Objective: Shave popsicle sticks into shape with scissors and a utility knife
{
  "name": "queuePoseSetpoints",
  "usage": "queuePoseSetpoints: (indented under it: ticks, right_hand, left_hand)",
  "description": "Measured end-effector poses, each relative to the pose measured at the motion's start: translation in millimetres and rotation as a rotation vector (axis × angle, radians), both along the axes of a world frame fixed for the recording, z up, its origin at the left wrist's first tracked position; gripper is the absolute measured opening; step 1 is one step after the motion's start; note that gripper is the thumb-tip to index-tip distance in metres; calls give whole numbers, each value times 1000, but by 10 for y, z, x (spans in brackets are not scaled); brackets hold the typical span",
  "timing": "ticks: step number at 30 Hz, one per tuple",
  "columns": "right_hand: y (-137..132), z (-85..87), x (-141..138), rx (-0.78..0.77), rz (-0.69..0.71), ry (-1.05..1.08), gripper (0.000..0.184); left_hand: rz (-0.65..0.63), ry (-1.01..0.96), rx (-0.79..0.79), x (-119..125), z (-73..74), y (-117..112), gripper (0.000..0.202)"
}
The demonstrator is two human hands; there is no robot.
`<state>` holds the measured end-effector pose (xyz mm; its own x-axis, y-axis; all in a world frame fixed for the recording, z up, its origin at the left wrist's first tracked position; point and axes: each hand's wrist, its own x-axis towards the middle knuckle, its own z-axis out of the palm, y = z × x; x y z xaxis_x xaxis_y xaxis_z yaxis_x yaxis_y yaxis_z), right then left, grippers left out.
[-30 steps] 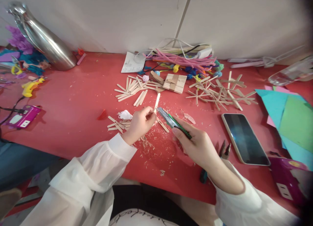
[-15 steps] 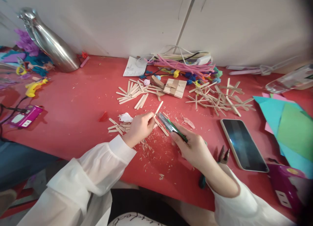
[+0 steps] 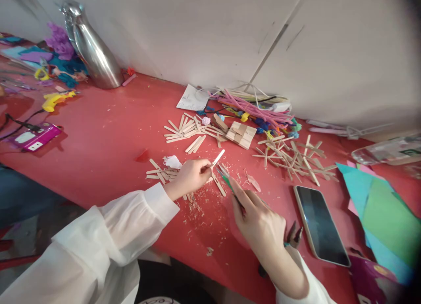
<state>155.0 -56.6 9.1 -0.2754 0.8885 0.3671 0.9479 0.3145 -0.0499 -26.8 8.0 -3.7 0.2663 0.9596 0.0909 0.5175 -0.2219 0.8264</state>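
The left hand is closed in a pinch around a pale wooden stick, whose free end points toward one o'clock over the red tabletop. The right hand grasps a green utility knife, blade aimed toward eleven o'clock and just beside the stick; whether the edge touches the wood cannot be told. Between the hands lies a flat stick with a slot, and curled shavings are strewn at six o'clock from the left hand. At nine o'clock from that hand sits a small heap of sticks, with a white scrap just above it at ten. A looser spread of sticks lies at twelve o'clock, and a banded bundle at two, in front of pink fuzzy stems. At one o'clock from the right hand lies a tangle of crossed sticks. Pliers lie close by the right wrist, a phone rests at three o'clock, and coloured sheets lie beyond it. A steel flask stands far off toward ten o'clock from the left hand.
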Motion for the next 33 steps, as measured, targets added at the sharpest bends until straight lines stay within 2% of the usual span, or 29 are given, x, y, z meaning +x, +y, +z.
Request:
queuePoseSetpoints:
  ticks: [8,11,15,23,26,30,33]
  right_hand:
    - [86,29,142,-425,-1,630,43]
    - [69,36,120,-492,-75,733,44]
    - [56,43,91,-572,-142,744,48]
    - [41,72,36,-495,-108,738,45]
    - [55,43,48,-458,-65,662,44]
    - [80,-8,82,-344,-79,507,48]
    - [84,-11,99,-358,-89,510,48]
  left_hand:
    - [25,-197,-95,4,-23,-14,20]
    - [20,-263,-144,13,0,-17,20]
    - [23,-254,-146,18,17,-18,19]
    - [13,-164,-26,5,-4,-12,19]
    - [16,-137,0,10,1,-12,19]
    - [33,-75,25,16,23,-25,19]
    - [39,-42,16,17,31,-33,19]
